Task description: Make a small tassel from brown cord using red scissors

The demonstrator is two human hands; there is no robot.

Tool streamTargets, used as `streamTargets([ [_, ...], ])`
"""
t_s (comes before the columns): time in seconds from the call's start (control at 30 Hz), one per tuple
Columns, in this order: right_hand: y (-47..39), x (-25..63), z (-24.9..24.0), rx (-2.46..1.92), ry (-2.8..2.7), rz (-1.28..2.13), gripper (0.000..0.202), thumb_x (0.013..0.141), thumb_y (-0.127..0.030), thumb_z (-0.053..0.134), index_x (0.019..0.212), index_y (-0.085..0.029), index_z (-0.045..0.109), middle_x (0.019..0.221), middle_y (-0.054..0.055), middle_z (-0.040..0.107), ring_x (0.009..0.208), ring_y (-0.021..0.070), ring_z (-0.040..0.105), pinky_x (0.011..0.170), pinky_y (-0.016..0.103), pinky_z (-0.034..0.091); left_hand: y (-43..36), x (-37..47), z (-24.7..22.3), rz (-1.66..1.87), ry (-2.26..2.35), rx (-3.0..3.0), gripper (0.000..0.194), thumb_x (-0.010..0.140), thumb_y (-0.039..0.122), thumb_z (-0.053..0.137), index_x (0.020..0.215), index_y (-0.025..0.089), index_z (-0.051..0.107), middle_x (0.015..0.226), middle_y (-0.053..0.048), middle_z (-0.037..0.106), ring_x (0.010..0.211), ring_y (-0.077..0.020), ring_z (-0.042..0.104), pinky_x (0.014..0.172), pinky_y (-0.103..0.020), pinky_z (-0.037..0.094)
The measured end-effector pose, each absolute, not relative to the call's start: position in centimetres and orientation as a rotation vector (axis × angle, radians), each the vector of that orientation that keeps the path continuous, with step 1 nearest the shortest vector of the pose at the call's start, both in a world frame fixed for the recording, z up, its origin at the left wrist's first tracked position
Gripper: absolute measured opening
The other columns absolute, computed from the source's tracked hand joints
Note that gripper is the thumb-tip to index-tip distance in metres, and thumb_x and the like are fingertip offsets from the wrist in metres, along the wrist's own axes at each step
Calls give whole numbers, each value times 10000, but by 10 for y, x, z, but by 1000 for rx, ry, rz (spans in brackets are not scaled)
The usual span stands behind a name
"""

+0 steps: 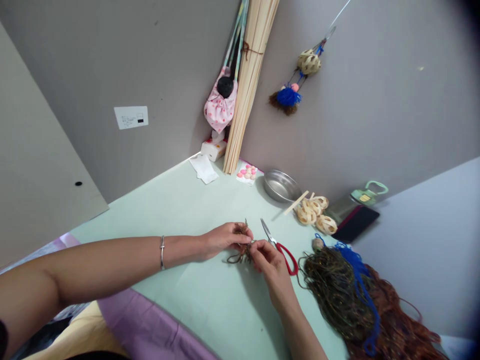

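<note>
Over the middle of the pale green table, my left hand is closed around a small bundle of brown yarn, whose loops and loose ends stick out between the hands. My right hand pinches at the same bundle from the right, fingertips close together; a thin strand seems to be between them. Just behind the right hand lie red-handled scissors, blades pointing away. To the right is a large heap of dark green-brown yarn, with blue yarn and rust-brown yarn on and beside it.
At the back stand a steel bowl, woven strip balls, a green-lidded bottle, a dark phone, pink beads and a tissue pack. Bundled wooden strips lean in the corner; a tasselled ornament hangs on the wall.
</note>
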State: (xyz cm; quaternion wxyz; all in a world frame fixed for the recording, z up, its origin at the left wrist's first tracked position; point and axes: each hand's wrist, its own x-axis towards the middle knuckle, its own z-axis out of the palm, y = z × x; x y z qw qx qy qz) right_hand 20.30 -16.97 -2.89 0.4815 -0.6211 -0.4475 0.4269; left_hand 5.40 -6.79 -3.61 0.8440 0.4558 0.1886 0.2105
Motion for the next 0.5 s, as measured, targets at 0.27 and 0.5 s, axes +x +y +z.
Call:
streamTargets([
  [0.27,-169,199,-25,-1461,-998,1082,289,779,-438,730,820,-193,583,618,-31,518,526,102,414,491,229,314,-68,55,-40,514,400,982,272,760,325,730,868,168,536,777,22,548,633,-76,499,641,-230,395],
  [0.5,-169,201,-23,-1511,-1034,1053,325,801,-488,703,884,-190,605,676,-10,571,536,108,432,509,246,327,-69,54,-40,449,394,1070,291,767,373,718,856,169,530,719,24,570,603,-80,523,626,-233,403],
])
